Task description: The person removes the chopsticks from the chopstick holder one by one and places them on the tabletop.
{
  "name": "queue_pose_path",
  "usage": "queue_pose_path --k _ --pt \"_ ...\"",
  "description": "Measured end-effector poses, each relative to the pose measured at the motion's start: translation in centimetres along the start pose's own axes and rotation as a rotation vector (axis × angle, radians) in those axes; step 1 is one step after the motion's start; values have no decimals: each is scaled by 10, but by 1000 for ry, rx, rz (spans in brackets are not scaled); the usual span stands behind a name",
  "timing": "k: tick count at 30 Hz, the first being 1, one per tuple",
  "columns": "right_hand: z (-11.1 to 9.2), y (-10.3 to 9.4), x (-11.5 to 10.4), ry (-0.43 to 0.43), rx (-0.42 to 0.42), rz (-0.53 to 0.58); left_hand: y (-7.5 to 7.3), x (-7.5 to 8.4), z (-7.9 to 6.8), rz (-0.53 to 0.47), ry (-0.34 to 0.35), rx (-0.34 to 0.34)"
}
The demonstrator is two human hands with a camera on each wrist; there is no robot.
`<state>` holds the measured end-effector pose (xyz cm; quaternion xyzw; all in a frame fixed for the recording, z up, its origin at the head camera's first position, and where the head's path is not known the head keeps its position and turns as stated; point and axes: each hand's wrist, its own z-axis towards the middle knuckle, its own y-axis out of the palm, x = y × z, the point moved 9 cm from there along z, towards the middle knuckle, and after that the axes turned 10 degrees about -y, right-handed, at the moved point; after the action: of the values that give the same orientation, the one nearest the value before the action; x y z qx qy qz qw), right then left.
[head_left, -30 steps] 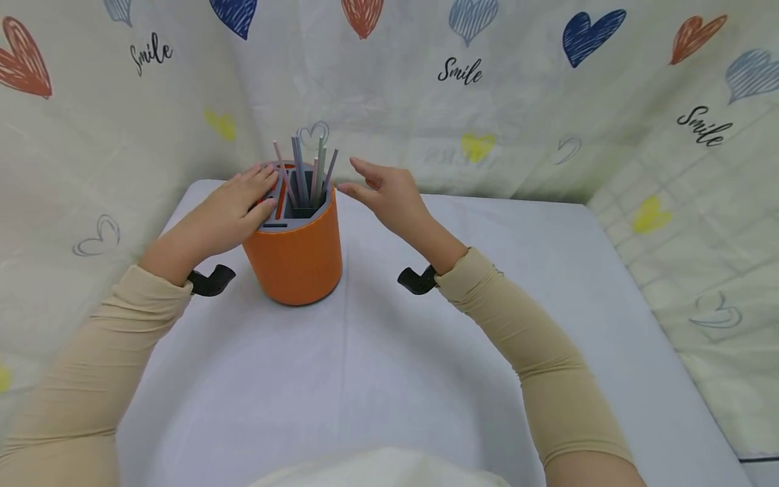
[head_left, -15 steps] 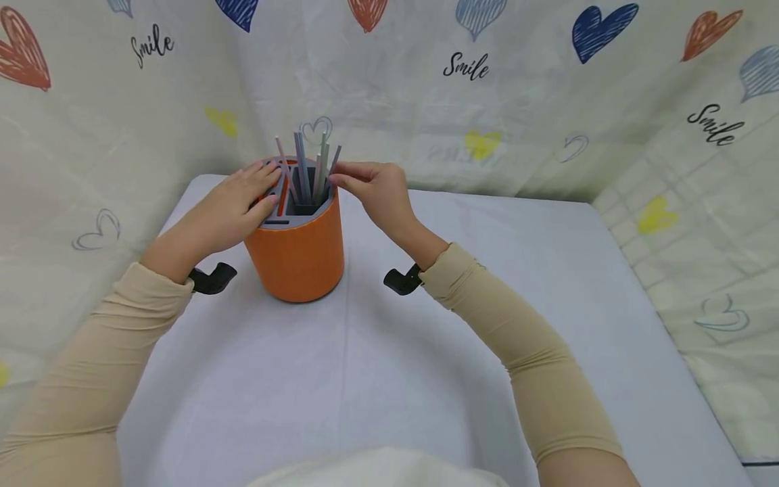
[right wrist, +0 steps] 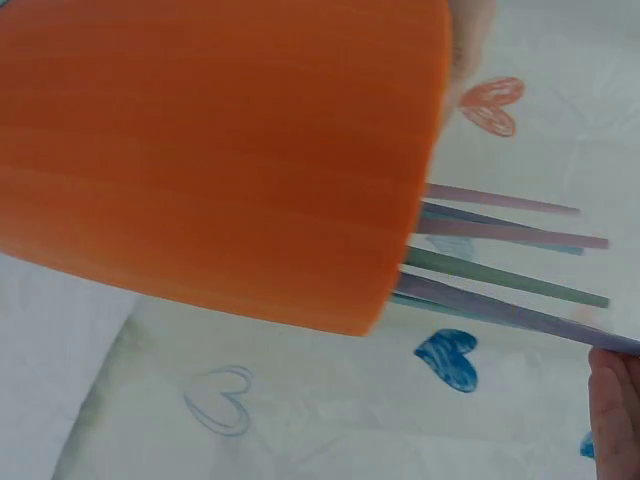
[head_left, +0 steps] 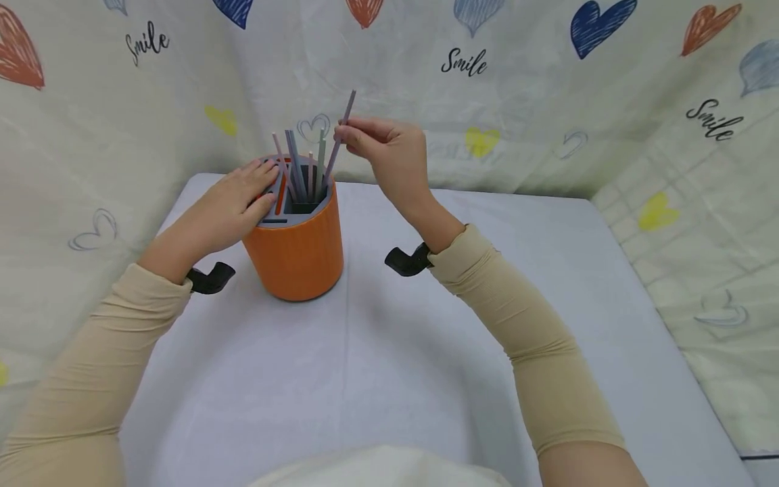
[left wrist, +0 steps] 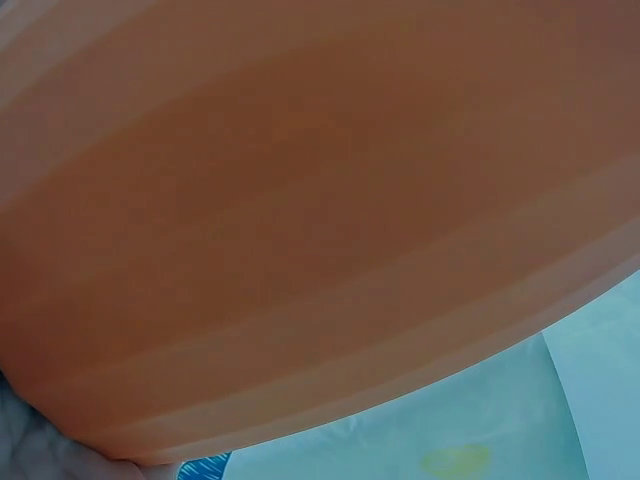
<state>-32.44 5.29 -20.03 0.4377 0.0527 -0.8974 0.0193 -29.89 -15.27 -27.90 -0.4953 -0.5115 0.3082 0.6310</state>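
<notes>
An orange round knife block (head_left: 296,264) with a grey slotted top stands at the back left of the table in the head view. My left hand (head_left: 222,210) rests on the left side of its top, fingers fairly straight. Several thin pastel chopsticks (head_left: 293,159) stand in the block's open compartment. My right hand (head_left: 389,152) pinches a purple chopstick (head_left: 347,108) between thumb and fingertips, right above the rim; its lower end is still inside the block. Whether it is one or a pair I cannot tell. The right wrist view shows the pinching fingers (right wrist: 612,410) at the edge.
The white-covered table (head_left: 292,379) extends in front and to the right of the block. A cloth with printed hearts (head_left: 481,142) hangs close behind and along both sides. Orange wall of the block (left wrist: 300,200) fills most of the left wrist view.
My right hand has closed in on the block from the right, pinched the purple chopstick and drawn it upward. The left hand stays on the block.
</notes>
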Motion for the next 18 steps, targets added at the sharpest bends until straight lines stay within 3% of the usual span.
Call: queue_pose_path --k 7,12,15,18 --pt "12 -30 -53 -111 116 135 0 1 -2 -2 13 -7" --pt "13 -56 -93 -303 206 123 0 2 -2 -4 16 -5" --pt "14 -69 -107 -370 240 120 -1 1 -1 -3 8 -2" --pt "15 -78 -107 -385 243 109 -2 1 0 -4 1 -6"
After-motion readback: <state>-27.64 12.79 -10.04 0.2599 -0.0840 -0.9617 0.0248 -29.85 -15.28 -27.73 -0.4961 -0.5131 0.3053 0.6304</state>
